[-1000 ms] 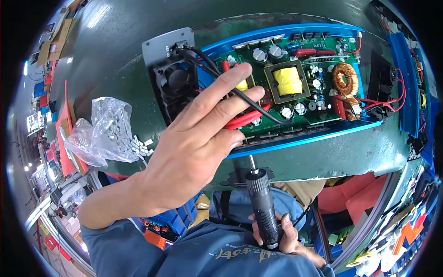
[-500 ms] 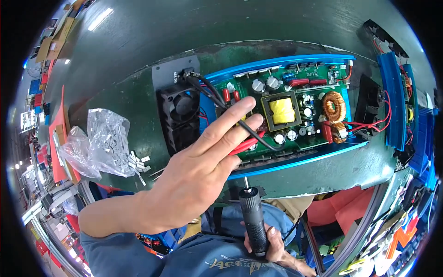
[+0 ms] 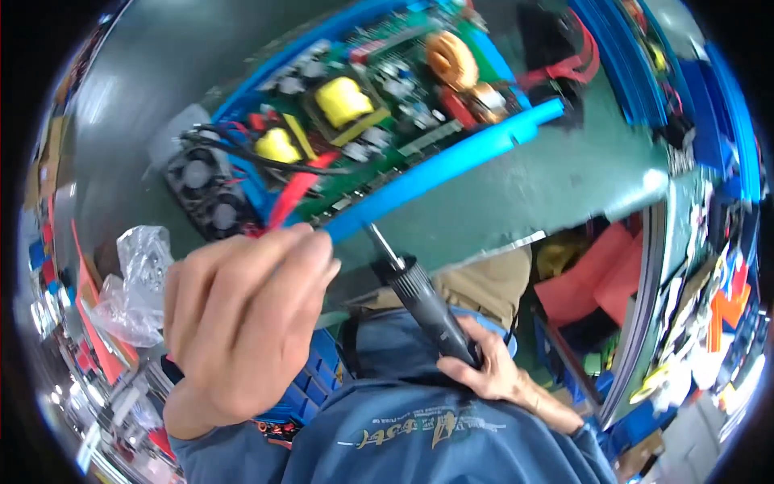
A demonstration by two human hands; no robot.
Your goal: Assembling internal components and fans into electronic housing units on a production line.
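Observation:
My right hand (image 3: 489, 365) is wrapped round the handle of a black electric screwdriver (image 3: 427, 310). The screwdriver's bit points up at the near side wall of a blue metal housing (image 3: 443, 172); contact is hard to judge. Inside the housing is a green circuit board with a yellow-wrapped transformer (image 3: 344, 102), a copper-wound ring coil (image 3: 451, 60) and a thick red cable (image 3: 294, 194). My left hand (image 3: 246, 327) is in front of the housing's near left corner, blurred, its fingers curled together. What its fingertips hold, if anything, is hidden.
Two black fans (image 3: 197, 173) sit at the housing's left end. A clear plastic bag (image 3: 145, 270) lies on the left of the green table (image 3: 556, 181). More blue housings (image 3: 625, 60) stand at the right, and red sheets (image 3: 584, 274) are below the table edge.
My left hand has come off the board's cables and moved left and nearer, its fingers curling. The view has turned, so the housing appears tilted. The screwdriver remains in my right hand.

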